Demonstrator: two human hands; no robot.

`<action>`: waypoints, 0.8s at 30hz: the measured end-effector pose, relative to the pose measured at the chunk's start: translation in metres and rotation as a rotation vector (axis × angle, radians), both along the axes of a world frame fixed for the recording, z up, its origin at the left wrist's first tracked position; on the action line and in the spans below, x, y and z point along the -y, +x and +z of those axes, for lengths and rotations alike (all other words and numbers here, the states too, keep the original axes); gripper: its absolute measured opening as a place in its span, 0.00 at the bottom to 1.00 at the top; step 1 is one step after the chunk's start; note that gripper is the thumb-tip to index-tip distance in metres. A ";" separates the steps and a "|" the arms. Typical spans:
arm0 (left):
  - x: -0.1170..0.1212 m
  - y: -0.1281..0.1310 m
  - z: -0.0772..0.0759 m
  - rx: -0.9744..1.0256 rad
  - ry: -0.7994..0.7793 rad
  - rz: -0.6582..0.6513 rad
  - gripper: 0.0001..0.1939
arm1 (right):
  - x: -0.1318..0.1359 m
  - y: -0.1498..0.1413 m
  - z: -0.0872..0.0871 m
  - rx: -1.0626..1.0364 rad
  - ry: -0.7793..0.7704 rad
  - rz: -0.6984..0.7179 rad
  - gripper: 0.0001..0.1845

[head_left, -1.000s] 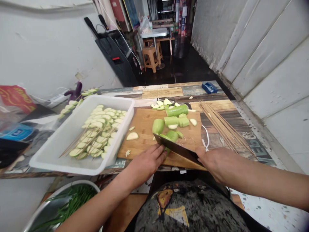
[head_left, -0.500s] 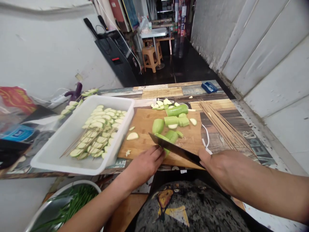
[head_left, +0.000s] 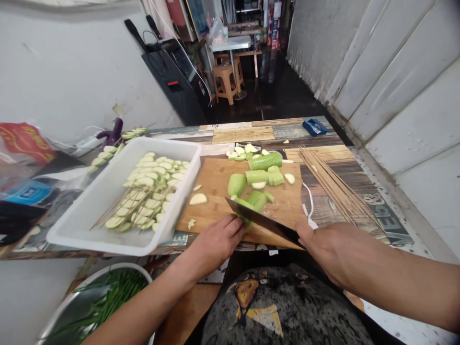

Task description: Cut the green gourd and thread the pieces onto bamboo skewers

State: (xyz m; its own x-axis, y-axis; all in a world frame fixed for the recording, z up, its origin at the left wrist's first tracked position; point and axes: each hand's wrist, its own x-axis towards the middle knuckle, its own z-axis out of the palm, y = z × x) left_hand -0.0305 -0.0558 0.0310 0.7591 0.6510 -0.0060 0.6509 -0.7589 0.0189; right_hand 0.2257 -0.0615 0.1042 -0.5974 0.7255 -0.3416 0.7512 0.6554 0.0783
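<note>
My right hand (head_left: 328, 247) is closed round the handle of a broad dark-bladed kitchen knife (head_left: 266, 223). Its blade slants across a light green zucchini piece (head_left: 256, 200) near the front of the wooden cutting board (head_left: 212, 187). Bent fingers of my left hand (head_left: 219, 242) press on the zucchini just left of the blade, which hides part of it. Farther back on the board lie a short zucchini chunk (head_left: 236, 185), a sliced row (head_left: 257, 177) and a longer piece (head_left: 266, 161). Loose pale slices (head_left: 198, 199) lie around them.
Left of the board stands a white plastic tub (head_left: 167, 237) with skewered slices. Bamboo skewers (head_left: 330, 187) and a small blue box (head_left: 315, 127) lie to the right. A purple eggplant (head_left: 115, 132) is at the back left. Below the table edge sits a metal bowl (head_left: 48, 328) of green stalks.
The view has shifted slightly. My hands, the knife and the zucchini keep nearly the same positions relative to the board.
</note>
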 end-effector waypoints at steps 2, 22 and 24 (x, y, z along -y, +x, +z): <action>0.000 -0.001 -0.001 -0.003 0.020 -0.005 0.18 | 0.005 0.001 0.002 0.008 0.038 -0.001 0.12; 0.004 -0.002 -0.001 0.019 -0.040 0.015 0.19 | 0.010 0.002 -0.012 -0.058 0.072 0.017 0.10; 0.006 -0.002 -0.003 0.031 -0.016 0.032 0.19 | 0.014 0.003 -0.007 -0.068 0.136 0.032 0.12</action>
